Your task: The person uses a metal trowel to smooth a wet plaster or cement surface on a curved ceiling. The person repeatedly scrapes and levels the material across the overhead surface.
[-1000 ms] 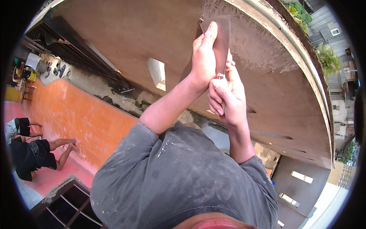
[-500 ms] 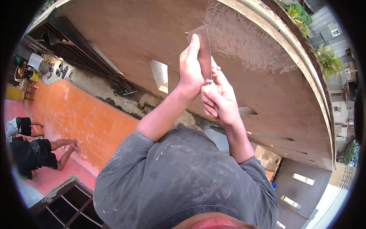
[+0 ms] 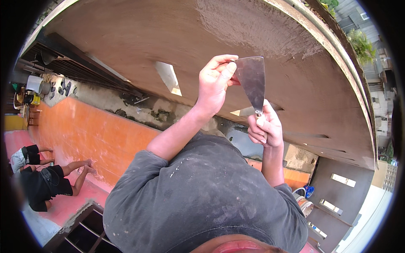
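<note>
A wide-bladed putty knife [image 3: 252, 80] is held up in front of the brown plastered wall [image 3: 139, 38], its blade pointing up and its flat face toward me. My right hand [image 3: 268, 128] is closed around the handle just below the metal collar. At the blade's upper left corner, the thumb and fingertips of my left hand [image 3: 214, 86] pinch together, with a tiny bit of something by them. Part of the fingers lies behind the blade. Higher on the wall is a rougher, lighter patch [image 3: 253, 25], apart from the knife.
Two people [image 3: 46, 181] [image 3: 30, 155] are on the pink floor at the left, beside an orange surface [image 3: 93, 135]. A dark slatted gate [image 3: 84, 69] and a narrow opening [image 3: 168, 78] interrupt the wall. A bucket [image 3: 305, 206] and a blue item [image 3: 309, 191] stand at lower right.
The putty knife has come down and right, away from the wall's upper part, and its face has turned toward me. My left hand has slid from the blade's side to its upper corner.
</note>
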{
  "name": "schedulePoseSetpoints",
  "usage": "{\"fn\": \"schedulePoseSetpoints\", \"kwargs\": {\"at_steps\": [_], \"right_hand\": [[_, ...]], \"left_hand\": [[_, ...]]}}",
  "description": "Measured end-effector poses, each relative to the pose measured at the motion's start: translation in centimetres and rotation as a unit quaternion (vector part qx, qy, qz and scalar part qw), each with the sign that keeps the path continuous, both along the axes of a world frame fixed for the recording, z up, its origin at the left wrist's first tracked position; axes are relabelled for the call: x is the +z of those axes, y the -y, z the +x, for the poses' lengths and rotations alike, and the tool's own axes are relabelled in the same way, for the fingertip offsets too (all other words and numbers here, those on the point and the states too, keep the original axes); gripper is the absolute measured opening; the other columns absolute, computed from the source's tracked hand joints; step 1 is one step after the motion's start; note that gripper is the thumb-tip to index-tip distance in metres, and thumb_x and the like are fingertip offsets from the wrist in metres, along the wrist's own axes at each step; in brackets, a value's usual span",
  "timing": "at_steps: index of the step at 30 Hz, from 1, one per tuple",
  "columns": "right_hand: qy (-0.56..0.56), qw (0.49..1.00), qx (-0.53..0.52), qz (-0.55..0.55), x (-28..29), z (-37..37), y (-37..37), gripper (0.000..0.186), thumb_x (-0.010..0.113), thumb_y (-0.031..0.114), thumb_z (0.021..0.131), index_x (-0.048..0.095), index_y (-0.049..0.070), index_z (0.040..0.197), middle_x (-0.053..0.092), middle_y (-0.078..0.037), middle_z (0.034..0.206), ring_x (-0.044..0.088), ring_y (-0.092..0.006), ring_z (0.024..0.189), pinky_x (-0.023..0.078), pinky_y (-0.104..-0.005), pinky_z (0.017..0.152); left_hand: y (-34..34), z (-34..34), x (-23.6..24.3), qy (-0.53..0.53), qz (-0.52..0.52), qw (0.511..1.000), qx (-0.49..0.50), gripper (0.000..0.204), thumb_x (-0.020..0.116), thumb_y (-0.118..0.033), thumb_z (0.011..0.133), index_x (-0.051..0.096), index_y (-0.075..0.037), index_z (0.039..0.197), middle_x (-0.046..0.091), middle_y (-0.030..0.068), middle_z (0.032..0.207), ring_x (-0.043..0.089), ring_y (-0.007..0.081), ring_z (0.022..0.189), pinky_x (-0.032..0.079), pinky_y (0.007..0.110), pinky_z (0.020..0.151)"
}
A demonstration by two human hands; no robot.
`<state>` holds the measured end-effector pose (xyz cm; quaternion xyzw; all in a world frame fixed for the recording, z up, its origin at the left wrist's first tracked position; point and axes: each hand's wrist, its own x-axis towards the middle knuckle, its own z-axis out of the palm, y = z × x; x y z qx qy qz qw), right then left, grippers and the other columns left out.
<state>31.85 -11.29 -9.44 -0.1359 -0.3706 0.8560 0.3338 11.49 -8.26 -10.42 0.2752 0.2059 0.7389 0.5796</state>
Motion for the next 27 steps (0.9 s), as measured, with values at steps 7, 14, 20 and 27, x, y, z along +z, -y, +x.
{"fn": "schedulePoseSetpoints", "kwargs": {"at_steps": [7, 14, 20, 27], "right_hand": [[-0.012, 1.000, -0.014, 0.000, -0.7, 2.9, 1.0, 0.048, 0.055, 0.007, 0.101, 0.039, 0.011, 0.146, 0.042, -0.002, 0.062, 0.034, -0.0058, 0.038, 0.029, -0.0226, 0.035], [0.042, 0.998, -0.053, 0.004, 0.4, 2.0, 0.5, 0.044, 0.053, 0.013, 0.103, 0.039, 0.011, 0.144, 0.041, -0.001, 0.062, 0.033, -0.0055, 0.037, 0.029, -0.0223, 0.035], [0.056, 0.996, -0.062, -0.018, 1.2, 0.4, -1.3, 0.042, 0.054, 0.016, 0.103, 0.039, 0.009, 0.142, 0.038, 0.000, 0.060, 0.030, -0.0054, 0.036, 0.027, -0.0224, 0.034], [0.040, 0.997, -0.046, -0.036, 1.2, 1.2, -1.9, 0.042, 0.055, 0.015, 0.102, 0.040, 0.008, 0.141, 0.038, 0.000, 0.060, 0.031, -0.0055, 0.036, 0.027, -0.0228, 0.034]], "left_hand": [[-0.5, -0.3, -1.4, -0.118, -0.044, 0.991, 0.047, 0.013, 0.061, -0.010, 0.103, 0.065, 0.002, 0.106, 0.071, 0.0102, 0.093, 0.070, 0.0162, 0.079, 0.060, 0.032, 0.075], [-0.5, 0.8, -2.8, -0.103, -0.066, 0.986, -0.114, 0.035, 0.048, -0.023, 0.109, 0.054, 0.003, 0.131, 0.068, 0.0184, 0.114, 0.067, 0.0237, 0.110, 0.057, 0.039, 0.093], [-2.1, 3.5, -0.6, 0.075, 0.015, 0.984, -0.161, 0.033, 0.042, -0.026, 0.111, 0.053, 0.000, 0.127, 0.068, 0.0164, 0.111, 0.068, 0.0259, 0.103, 0.056, 0.041, 0.093], [-3.3, 3.5, 0.4, 0.051, -0.052, 0.996, -0.060, 0.030, 0.042, -0.027, 0.111, 0.056, -0.001, 0.119, 0.069, 0.0117, 0.104, 0.070, 0.0219, 0.092, 0.060, 0.041, 0.081]]}}
